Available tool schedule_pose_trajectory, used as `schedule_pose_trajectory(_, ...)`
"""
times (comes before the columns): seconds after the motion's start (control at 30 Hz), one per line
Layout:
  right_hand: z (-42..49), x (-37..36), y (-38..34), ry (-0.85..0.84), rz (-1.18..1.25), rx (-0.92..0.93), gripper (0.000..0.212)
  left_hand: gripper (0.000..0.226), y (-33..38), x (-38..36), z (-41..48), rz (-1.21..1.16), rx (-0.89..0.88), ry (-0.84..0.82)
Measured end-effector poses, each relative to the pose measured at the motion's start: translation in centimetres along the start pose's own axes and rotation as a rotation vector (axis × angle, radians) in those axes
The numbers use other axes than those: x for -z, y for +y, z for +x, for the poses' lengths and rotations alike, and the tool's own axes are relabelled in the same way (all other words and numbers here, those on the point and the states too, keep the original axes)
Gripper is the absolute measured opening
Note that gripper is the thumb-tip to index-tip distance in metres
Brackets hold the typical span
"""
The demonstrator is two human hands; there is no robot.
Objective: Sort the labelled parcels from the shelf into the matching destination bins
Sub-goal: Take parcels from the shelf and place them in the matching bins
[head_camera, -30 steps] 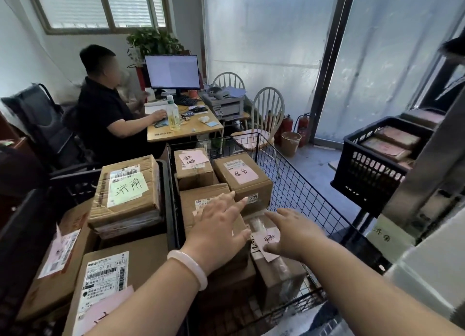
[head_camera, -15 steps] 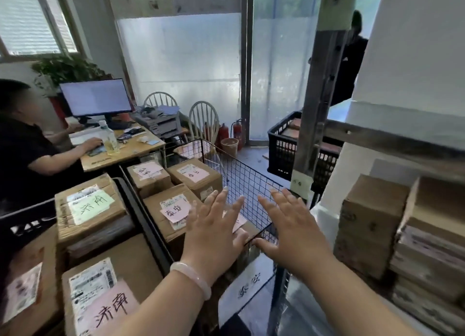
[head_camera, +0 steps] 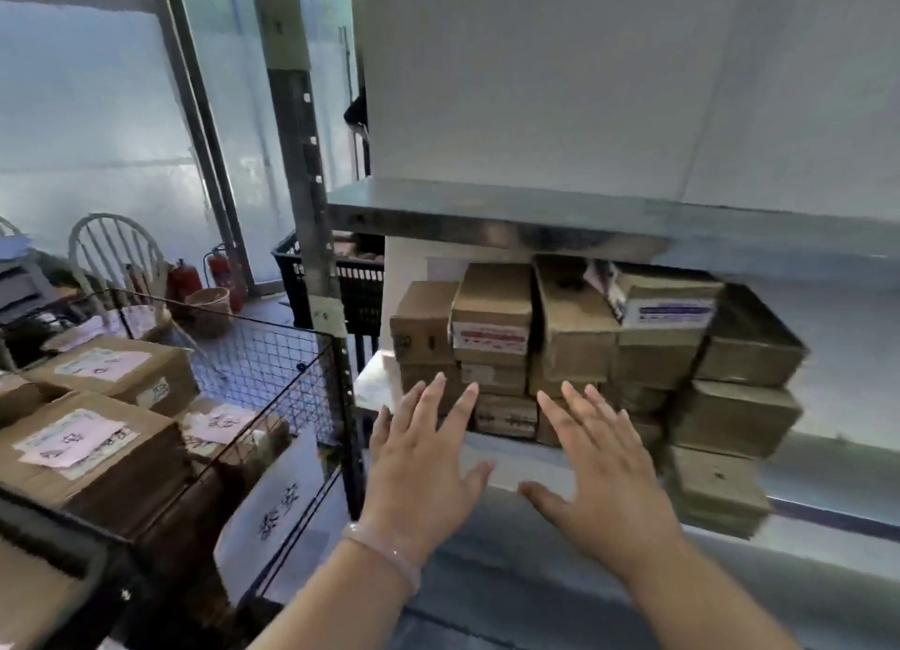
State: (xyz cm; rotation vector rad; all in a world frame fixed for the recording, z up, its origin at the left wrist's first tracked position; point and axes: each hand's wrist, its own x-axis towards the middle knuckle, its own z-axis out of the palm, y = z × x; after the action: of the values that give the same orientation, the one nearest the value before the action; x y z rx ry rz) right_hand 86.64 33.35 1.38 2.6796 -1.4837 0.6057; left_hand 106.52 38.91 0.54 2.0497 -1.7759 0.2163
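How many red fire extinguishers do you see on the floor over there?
2. The first extinguisher stands beside the white chair; the second extinguisher stands just right of it, behind the woven basket. More may be hidden behind the wire bin.

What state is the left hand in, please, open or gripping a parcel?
Open: the left hand has straight, spread fingers and holds nothing, in front of the cardboard parcels on the shelf.

My two hands, left hand [head_camera: 419,459] and right hand [head_camera: 604,469], one bracelet [head_camera: 384,557], two fire extinguishers [head_camera: 182,281], one wire bin [head_camera: 272,371], one black crate [head_camera: 358,284], over ten shelf boxes [head_camera: 574,318]
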Motion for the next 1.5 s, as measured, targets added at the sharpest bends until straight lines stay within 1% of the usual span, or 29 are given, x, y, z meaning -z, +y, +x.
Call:
schedule_pose_trajectory(0.1,-2.5,2.4,3.9,0.023,-0.017,-0.126,0.091,0.078,4.1,-0.9,1.0,-0.044,-0.094,0.003)
schedule_pose_trajectory(0.3,-5.6,4.8,10.4,0.033,-0.037,-0.271,0.091,0.076,12.3,-2.7,3.1,-0.122,-0.252,-0.011)
schedule_pose_trajectory(0.5,-4.6,5.7,17.9,0.065,0.044,-0.356,0.090,0.075,19.1,-5.1,5.5,-0.185,-0.297,-0.026)
schedule_pose_trajectory(0.67,-1.1,6.3,24.8,0.029,0.077,-0.375,0.089,0.074,23.9,-7.1,7.7,-0.184,-0.260,-0.029)
schedule_pose_trajectory(0.77,2.5,6.3,28.5,0.029,0.126,-0.386,0.081,0.074,25.6,-8.4,8.8,-0.175,-0.208,-0.038)
schedule_pose_trajectory(0.9,7.2,5.4,32.1,0.025,0.223,-0.358,0.071,0.071,27.4,-9.4,9.7,-0.173,-0.124,0.001)
schedule_pose_trajectory(1.03,10.4,4.1,34.9,-0.127,0.251,-0.333,0.076,0.069,28.4,-10.2,9.7,-0.176,-0.045,0.004)
schedule_pose_trajectory(1.1,10.6,3.3,35.6,-0.155,0.270,-0.306,0.074,0.069,28.7,-10.5,9.3,-0.189,-0.020,-0.021)
schedule_pose_trajectory(1.23,9.5,2.8,36.3,-0.042,0.264,-0.248,0.064,0.066,29.2,-10.8,8.6,-0.217,0.031,-0.051)
schedule_pose_trajectory(1.33,7.2,3.4,36.3,0.044,0.326,-0.238,0.060,0.066,29.9,-10.5,8.3,-0.265,0.033,-0.052)
schedule_pose_trajectory(1.43,3.4,4.4,36.0,0.095,0.319,-0.201,0.062,0.067,30.6,-9.7,8.4,-0.405,0.052,-0.068)
schedule_pose_trajectory(1.5,0.5,5.1,35.5,0.091,0.323,-0.183,0.065,0.068,31.1,-9.1,8.3,-0.525,0.070,-0.067)
